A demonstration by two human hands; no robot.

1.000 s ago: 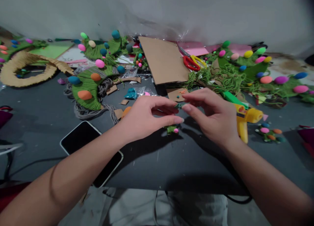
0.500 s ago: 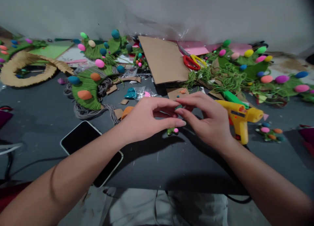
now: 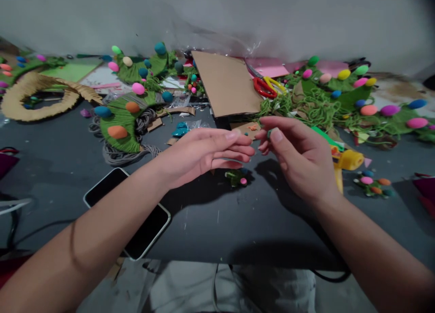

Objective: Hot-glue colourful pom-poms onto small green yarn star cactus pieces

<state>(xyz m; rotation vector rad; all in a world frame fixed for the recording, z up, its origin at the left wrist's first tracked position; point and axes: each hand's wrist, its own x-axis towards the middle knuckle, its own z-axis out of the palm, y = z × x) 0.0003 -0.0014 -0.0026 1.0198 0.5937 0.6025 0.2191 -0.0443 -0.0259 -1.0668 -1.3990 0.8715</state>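
Note:
My left hand (image 3: 207, 152) is held above the table with its fingers stretched out and slightly fanned, holding nothing visible. Facing it, my right hand (image 3: 299, 156) pinches a small dark green lump (image 3: 269, 133) between thumb and fingertips; what it is made of is hard to tell. Just below the two hands lies a small green yarn piece (image 3: 234, 178) with a pink ball (image 3: 243, 181) on it. Partly hidden behind my right hand is a yellow glue gun (image 3: 351, 160). A teal packet (image 3: 180, 129) lies beyond my left hand.
A phone (image 3: 146, 233) rests under my left forearm. Farther back are a cardboard sheet (image 3: 227, 86), scissors with red and yellow handles (image 3: 265, 87), green yarn (image 3: 316, 104) and a green yarn-wrapped crescent (image 3: 120, 124). A small ball-covered piece (image 3: 372, 183) sits at right.
My hands have drawn apart from each other. The left has turned and straightened its fingers, while the right has shifted right with the green lump, covering more of the glue gun.

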